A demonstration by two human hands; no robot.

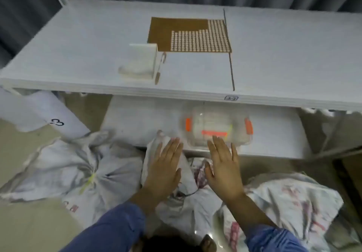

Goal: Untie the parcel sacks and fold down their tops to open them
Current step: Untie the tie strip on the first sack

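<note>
Blue sleeves (pixel 117 230) nearest me. I'm seeing both hands flattening out, fingers straight, gripping nothing: left hand (pixel 164 166) resting on crumpled white woven sack (pixel 182 208) on floor, right hand (pixel 223 165) above it, contact unclear.

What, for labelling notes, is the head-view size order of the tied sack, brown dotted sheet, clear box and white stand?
1. tied sack
2. brown dotted sheet and clear box, about alike
3. white stand

Motion blur softens the whole view. The label (pixel 228 98) on the table (pixel 78 46) edge is unreadable, and the contents of the clear box (pixel 215 128) cannot be made out. The left hand (pixel 164 171) and right hand (pixel 225 169) hide part of the middle sack (pixel 188 208); the right sack (pixel 293 202) runs off the bottom edge.
</note>
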